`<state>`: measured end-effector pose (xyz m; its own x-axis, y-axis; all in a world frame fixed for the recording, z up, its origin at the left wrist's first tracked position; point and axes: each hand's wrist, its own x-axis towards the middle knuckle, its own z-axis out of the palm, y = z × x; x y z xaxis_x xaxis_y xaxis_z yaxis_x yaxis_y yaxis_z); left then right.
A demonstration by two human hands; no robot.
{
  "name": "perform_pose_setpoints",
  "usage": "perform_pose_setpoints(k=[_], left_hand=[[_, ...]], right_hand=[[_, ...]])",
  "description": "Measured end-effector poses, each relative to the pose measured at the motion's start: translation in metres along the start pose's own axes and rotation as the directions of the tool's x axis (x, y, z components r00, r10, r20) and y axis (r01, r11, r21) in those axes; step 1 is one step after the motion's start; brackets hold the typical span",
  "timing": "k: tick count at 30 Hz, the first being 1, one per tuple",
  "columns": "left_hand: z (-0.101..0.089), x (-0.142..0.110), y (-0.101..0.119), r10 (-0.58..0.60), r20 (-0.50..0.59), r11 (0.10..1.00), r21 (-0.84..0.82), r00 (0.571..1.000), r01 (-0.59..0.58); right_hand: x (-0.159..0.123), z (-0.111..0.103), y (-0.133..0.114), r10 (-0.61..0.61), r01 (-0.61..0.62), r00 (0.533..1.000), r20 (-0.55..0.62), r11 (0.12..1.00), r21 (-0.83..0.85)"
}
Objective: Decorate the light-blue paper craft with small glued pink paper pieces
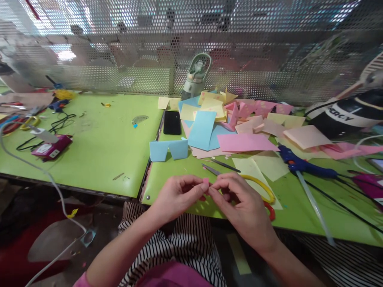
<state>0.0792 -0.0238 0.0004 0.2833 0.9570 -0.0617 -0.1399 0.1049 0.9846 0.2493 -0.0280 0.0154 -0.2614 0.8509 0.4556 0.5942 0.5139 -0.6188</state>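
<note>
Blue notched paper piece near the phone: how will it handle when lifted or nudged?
The blue notched paper piece is probably very light, being thin sheet. It likely flexes most at the narrow strip above the notch, joining the two wider ends. Nudged, it would probably slide rather than roll, given its flat faces and straight edges.

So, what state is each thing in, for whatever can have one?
Left hand: thumb and finger pinched
Pink paper piece: held at the left fingertips
Right hand: fingertips drawn together beside the piece; grip unclear
Phone: flat, screen dark
Blue paper cut-out: notched along its near edge
Scissors: partly hidden; open or shut unclear
Glue gun: lying down, not held
Bottle: upright, loop raised
</note>
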Motion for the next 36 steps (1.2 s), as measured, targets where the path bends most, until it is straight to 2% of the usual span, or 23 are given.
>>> perform_pose_setpoints(k=[4,8,15,29,36], left_hand=[[-0.001,-0.002,0.0,0.036,0.014,0.998,0.05,0.999,-0.036],[0.001,-0.007,0.0,0.069,0.069,0.988,0.135,0.995,-0.078],[0.003,-0.012,0.002,0.076,0.084,0.95,0.295,0.993,-0.098],[0.003,-0.013,0.004,0.113,0.088,0.903,0.407,0.99,-0.14],[0.005,-0.015,0.002,0.111,0.073,0.913,0.385,0.991,-0.131]], right_hand=[[-0.002,-0.005,-0.005,0.039,-0.042,0.998,0.059,0.998,0.054],[0.001,-0.012,-0.008,0.091,-0.095,0.995,0.05,0.991,0.097],[0.002,-0.013,-0.009,0.084,-0.098,0.99,0.111,0.986,0.135],[0.003,-0.013,-0.01,0.097,-0.109,0.99,0.102,0.987,0.121],[0.002,-0.012,-0.009,0.103,-0.11,0.992,0.074,0.989,0.096]])
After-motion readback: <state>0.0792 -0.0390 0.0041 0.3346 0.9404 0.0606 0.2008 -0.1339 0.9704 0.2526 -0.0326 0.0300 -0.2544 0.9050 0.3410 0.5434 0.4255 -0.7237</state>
